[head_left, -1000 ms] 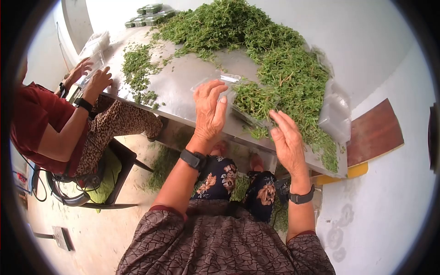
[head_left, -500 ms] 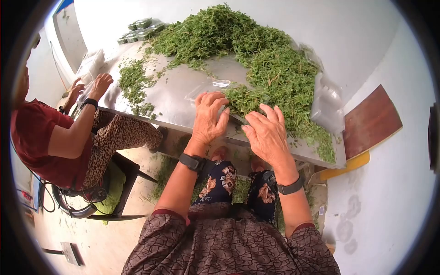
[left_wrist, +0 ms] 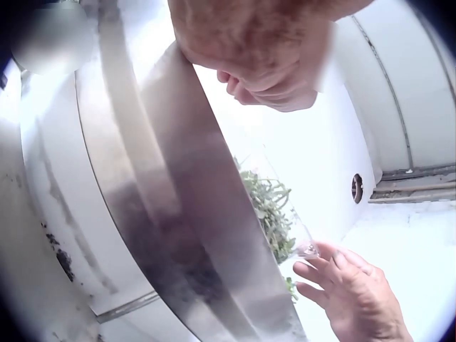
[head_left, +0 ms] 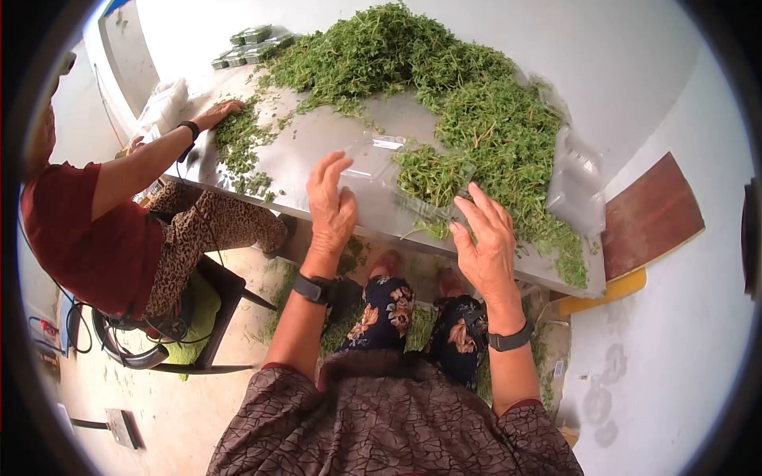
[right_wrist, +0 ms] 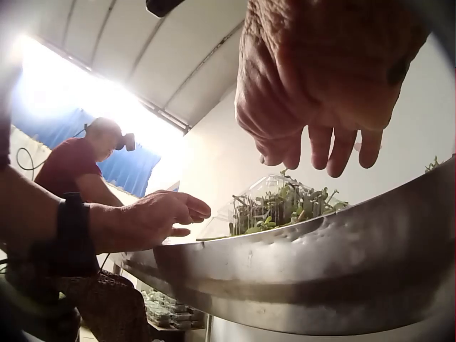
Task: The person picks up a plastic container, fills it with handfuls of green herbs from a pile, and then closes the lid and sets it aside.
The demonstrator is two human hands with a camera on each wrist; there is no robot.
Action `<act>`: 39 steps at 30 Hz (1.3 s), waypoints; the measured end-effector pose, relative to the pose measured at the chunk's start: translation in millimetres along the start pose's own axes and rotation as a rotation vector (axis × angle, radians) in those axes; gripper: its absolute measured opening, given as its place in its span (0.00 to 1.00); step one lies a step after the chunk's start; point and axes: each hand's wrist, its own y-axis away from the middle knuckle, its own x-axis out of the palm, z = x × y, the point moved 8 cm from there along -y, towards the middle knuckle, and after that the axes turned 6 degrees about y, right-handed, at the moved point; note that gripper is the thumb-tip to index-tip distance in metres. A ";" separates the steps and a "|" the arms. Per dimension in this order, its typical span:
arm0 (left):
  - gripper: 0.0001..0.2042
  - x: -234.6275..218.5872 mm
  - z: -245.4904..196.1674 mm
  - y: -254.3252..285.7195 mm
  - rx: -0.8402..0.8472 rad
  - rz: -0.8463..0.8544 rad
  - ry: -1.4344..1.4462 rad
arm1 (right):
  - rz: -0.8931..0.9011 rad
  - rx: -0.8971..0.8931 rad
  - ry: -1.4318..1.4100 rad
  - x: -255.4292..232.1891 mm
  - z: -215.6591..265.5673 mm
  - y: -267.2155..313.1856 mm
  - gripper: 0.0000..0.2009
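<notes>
A clear plastic clamshell box [right_wrist: 251, 194] filled with cut green sprigs [head_left: 429, 173] sits near the table's front edge. Its transparent lid [head_left: 367, 165] lies folded out to the left. My left hand [head_left: 329, 208] is at the lid's left side, fingers extended and holding nothing. On the other side, my right hand [head_left: 488, 238] has its loosely bent fingers right at the box's right corner. In the left wrist view, the fingertips of the right hand [left_wrist: 360, 292] meet a clear plastic corner [left_wrist: 308, 249]. Both palms face inward across the box.
A large heap of greens [head_left: 476, 95] covers the back and right of the metal table [head_left: 317, 131]. Stacked empty plastic boxes [head_left: 575, 182] stand at the right edge, filled boxes [head_left: 252, 46] at the back left. Another person [head_left: 95, 230] sits at left, reaching into loose leaves [head_left: 242, 151].
My hands first drew together over the box, then spread apart again, the left moving left and its fingers straightening. The other person's arm has stretched out to the loose leaves.
</notes>
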 end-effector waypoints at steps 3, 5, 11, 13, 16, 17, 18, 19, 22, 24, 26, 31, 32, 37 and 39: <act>0.26 -4.6 11.3 -1.8 -0.006 0.054 -0.174 | 0.013 0.026 -0.052 9.5 1.8 1.9 0.18; 0.23 -3.2 14.3 -5.2 0.009 0.116 -0.289 | 0.006 0.044 -0.085 13.2 2.3 2.4 0.19; 0.16 -2.7 22.8 -3.8 -0.008 0.125 -0.232 | -0.001 0.074 -0.135 21.3 -5.5 5.3 0.18; 0.15 -12.7 5.1 -6.0 0.055 0.059 -0.221 | -0.023 0.090 -0.158 23.4 -14.6 7.0 0.18; 0.14 -28.1 -30.5 -3.4 0.167 -0.017 -0.277 | -0.052 0.129 -0.217 22.6 -23.0 10.4 0.18; 0.14 -30.2 -42.0 -1.8 0.208 -0.012 -0.252 | -0.058 0.151 -0.246 23.5 -25.5 11.1 0.19; 0.14 -31.2 -51.5 -0.9 0.248 -0.008 -0.228 | -0.065 0.173 -0.275 24.5 -27.9 12.0 0.19; 0.14 -29.3 -57.8 -0.8 0.279 0.018 -0.215 | -0.060 0.170 -0.299 26.0 -28.3 12.3 0.20; 0.15 -23.3 -79.3 -5.3 0.336 0.073 -0.171 | -0.040 0.178 -0.249 27.4 -27.1 11.8 0.23; 0.15 -17.1 -92.0 -12.5 0.340 0.101 -0.153 | -0.071 0.210 -0.288 29.2 -31.4 13.1 0.24; 0.19 -7.8 -104.4 -17.6 0.403 0.109 0.004 | -0.099 0.248 -0.326 27.8 -34.3 15.8 0.26; 0.24 28.9 -111.5 -20.7 0.421 0.192 0.125 | -0.084 0.254 -0.381 26.9 -34.4 16.2 0.30; 0.24 33.9 -112.7 -19.7 0.423 0.190 0.129 | -0.086 0.253 -0.376 25.7 -34.6 16.5 0.30; 0.27 64.2 -87.2 -8.0 0.246 0.359 0.113 | -0.045 0.267 -0.395 29.2 -38.4 20.7 0.29; 0.24 74.0 -80.1 0.3 0.261 0.389 -0.021 | -0.053 0.284 -0.434 28.8 -39.6 20.5 0.29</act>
